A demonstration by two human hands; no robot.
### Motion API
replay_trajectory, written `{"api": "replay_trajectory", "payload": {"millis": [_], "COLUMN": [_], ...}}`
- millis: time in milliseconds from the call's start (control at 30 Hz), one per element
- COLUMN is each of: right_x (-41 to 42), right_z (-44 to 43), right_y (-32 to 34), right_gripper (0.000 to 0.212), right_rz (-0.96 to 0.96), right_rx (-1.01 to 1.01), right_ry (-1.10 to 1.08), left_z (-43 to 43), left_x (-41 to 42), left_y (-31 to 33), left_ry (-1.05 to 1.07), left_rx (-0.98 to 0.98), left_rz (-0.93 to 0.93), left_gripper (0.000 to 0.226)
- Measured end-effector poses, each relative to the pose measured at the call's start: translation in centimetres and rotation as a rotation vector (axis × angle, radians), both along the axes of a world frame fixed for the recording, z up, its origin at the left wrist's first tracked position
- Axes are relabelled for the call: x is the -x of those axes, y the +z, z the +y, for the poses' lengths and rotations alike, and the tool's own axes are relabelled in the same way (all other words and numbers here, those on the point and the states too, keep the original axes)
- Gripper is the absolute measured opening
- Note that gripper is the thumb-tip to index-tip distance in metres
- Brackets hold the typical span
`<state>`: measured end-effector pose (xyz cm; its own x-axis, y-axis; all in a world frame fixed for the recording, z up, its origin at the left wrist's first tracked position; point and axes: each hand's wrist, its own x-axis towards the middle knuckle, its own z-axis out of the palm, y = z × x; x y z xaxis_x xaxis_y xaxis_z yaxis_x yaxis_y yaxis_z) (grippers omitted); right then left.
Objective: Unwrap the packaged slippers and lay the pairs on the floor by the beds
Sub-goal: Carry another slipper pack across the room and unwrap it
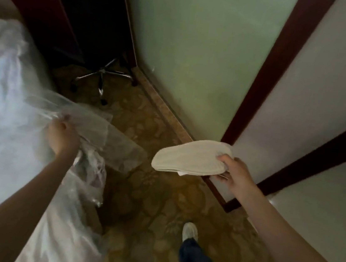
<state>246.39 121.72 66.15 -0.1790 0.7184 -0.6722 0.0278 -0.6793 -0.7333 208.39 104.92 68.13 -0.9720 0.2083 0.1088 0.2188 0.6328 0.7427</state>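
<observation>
A person looks down at their own two bare arms, reaching forward over a patterned brown carpet (147, 204); the right hand (235, 174) pinches the heel end of a stacked pair of flat white slippers (190, 158), thumb on top and fingers curled beneath, holding them roughly level in the air above the floor, soles pressed together and toes pointing left; a small white tag shows under the stack near the fingers. The left hand (63, 136) is closed around crumpled clear plastic wrapping (109, 142), which trails to the right and downward from the fist; the slippers are out of the wrapping and apart from it. Along the left edge lies a bed (4, 110) in white linen, blurred by motion. Ahead, the chrome star base of a swivel chair (102, 77) stands on the carpet beside dark wooden furniture; a pale green wall panel with dark wood trim fills the right. Below, one white shoe (190, 231) and a dark trouser leg show.
</observation>
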Motion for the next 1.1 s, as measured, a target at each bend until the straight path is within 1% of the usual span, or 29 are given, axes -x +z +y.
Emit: {"api": "replay_trajectory", "payload": {"millis": [67,133,233,300,367,433,500,600,633,700,733,800,833,900,933,1000,1100], "right_x": [1.9,3.8,6.7,8.7,10.6,12.5,14.9,18.6,20.0,22.9,24.5,27.7,29.4,32.6,34.2,37.5,41.8], "right_z": [2.7,4.8,7.2,8.4,9.5,10.6,11.6,13.4,14.0,15.2,16.0,17.9,18.9,20.8,21.6,23.0,24.6], "right_y": [-0.1,0.0,0.4,0.4,0.3,-0.2,-0.5,-1.3,-1.4,-1.7,-1.8,-2.1,-2.2,-2.3,-2.3,-2.0,-2.0], "right_gripper": [0.049,0.055,0.052,0.049,0.048,0.046,0.026,0.009,0.003,0.011,0.015,0.019,0.019,0.020,0.022,0.028,0.040], "right_rz": [-0.060,-0.060,-0.027,-0.016,0.013,0.040,0.049,0.034,0.031,0.045,0.049,0.031,0.013,-0.031,-0.049,-0.056,-0.056], "right_rx": [-0.046,-0.082,-0.081,-0.065,-0.059,-0.037,0.007,0.104,0.139,0.198,0.214,0.225,0.236,0.268,0.289,0.326,0.328], "right_ry": [0.112,0.186,0.245,0.279,0.298,0.330,0.344,0.275,0.258,0.257,0.256,0.257,0.261,0.299,0.322,0.362,0.438], "left_z": [0.9,2.4,4.3,4.9,5.4,5.5,5.6,6.6,7.1,8.1,8.6,9.6,10.0,10.9,11.4,12.5,13.8], "left_x": [-0.6,-1.5,-3.8,-4.3,-4.1,-3.3,-1.8,1.7,3.2,6.3,7.9,11.3,12.9,16.2,17.7,20.8,24.8], "left_y": [-0.2,0.1,-0.6,-1.6,-2.1,-2.6,-3.0,-3.5,-3.7,-4.1,-4.4,-5.3,-5.4,-5.4,-5.2,-5.0,-5.4], "left_ry": [-0.151,-0.306,-0.561,-0.582,-0.561,-0.637,-0.687,-0.630,-0.633,-0.625,-0.633,-0.685,-0.715,-0.752,-0.759,-0.750,-0.729], "left_rx": [0.137,0.204,0.388,0.503,0.515,0.545,0.611,0.682,0.685,0.676,0.654,0.574,0.507,0.306,0.224,0.136,0.106], "left_rz": [0.106,0.162,0.257,0.318,0.302,0.262,0.250,0.211,0.197,0.118,0.057,-0.100,-0.184,-0.312,-0.335,-0.342,-0.360], "left_gripper": [0.034,0.037,0.063,0.074,0.086,0.094,0.088,0.060,0.050,0.033,0.029,0.026,0.029,0.033,0.031,0.024,0.014]}}
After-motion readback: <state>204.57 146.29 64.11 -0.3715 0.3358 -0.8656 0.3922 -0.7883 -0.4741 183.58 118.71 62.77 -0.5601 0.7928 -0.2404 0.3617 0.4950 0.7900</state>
